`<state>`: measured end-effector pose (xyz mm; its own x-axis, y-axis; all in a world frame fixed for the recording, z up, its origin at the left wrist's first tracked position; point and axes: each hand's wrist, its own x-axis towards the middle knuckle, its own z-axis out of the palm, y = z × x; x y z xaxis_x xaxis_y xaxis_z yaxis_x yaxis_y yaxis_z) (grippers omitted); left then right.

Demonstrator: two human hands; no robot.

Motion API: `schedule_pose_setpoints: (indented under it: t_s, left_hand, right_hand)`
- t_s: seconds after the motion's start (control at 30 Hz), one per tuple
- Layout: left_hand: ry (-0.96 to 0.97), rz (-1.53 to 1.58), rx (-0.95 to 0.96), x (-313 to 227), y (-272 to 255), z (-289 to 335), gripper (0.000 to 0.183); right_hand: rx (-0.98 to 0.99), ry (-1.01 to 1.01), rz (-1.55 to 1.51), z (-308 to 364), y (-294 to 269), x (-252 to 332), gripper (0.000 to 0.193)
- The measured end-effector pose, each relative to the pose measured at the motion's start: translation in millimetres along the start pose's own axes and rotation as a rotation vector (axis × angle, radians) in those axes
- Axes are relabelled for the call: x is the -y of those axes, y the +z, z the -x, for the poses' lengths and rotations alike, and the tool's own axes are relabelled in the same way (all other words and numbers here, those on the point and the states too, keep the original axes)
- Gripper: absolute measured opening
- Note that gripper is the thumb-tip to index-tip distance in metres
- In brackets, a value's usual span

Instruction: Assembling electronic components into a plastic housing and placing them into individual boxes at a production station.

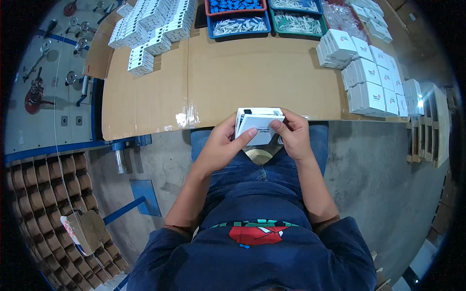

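Note:
Between my two hands, just off the table's near edge and over my lap, is a small white box (262,121) with dark print on the face turned up to me. Its upper end shows a gap with something dark inside, too small to name. My left hand (224,143) grips the box's left side, thumb lying on the printed face. On the opposite side my right hand (294,135) holds it, thumb pressed near the upper right corner. The fingers behind the box are hidden.
The cardboard-covered table (233,77) carries stacks of white boxes at left (155,24) and right (371,82). At the back stand a blue tray (239,37) and a green tray (300,35) of small white parts, beside clear plastic bags (343,18). A partitioned carton (53,194) is lower left.

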<state>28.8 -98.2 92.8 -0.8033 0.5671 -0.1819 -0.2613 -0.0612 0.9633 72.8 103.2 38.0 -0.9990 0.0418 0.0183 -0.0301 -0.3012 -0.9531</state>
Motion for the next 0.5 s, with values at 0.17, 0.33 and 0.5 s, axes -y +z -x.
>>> schedule_pose_setpoints:
  t_s: [0.17, 0.33, 0.5]
  left_hand:
    - [-0.017, 0.057, -0.013, 8, -4, -2, 0.038]
    - [-0.154, 0.287, -0.108, 20, -7, -11, 0.037]
    - [-0.197, 0.347, -0.128, 29, -4, -12, 0.035]
  right_hand:
    - [-0.092, 0.03, -0.034, 1, 9, -4, 0.036]
    - [-0.172, 0.149, -0.136, -9, 23, 4, 0.029]
    - [-0.15, 0.24, -0.124, -14, 11, -1, 0.028]
